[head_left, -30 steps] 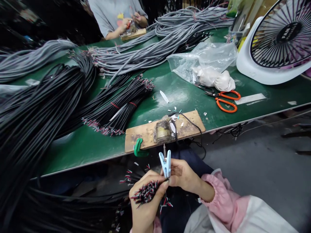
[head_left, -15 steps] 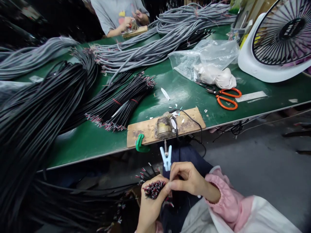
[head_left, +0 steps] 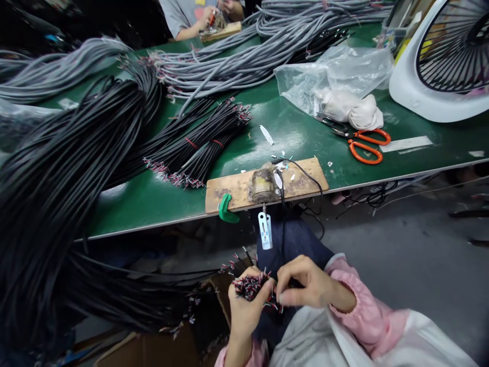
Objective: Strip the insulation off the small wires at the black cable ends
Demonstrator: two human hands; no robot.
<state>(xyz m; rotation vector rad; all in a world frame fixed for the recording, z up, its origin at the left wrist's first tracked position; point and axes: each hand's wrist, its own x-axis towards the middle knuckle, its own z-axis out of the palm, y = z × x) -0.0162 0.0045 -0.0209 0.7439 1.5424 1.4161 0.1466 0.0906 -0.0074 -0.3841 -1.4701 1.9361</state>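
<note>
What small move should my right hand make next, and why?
Probably separate one wire end from the cable bundle: the left hand holds the bundle, and the right hand's fingertips are beside its loose ends. I can't tell whether they pinch one, so I'd confirm that grip first.

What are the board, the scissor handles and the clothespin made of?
Board: likely bare wood, tan, scorched-looking stains. Scissor handles: probably plastic or plastic-coated, smooth, bright orange. Clothespin: looks like molded plastic, uniform light blue; metal spring possible, too small to confirm.
</note>
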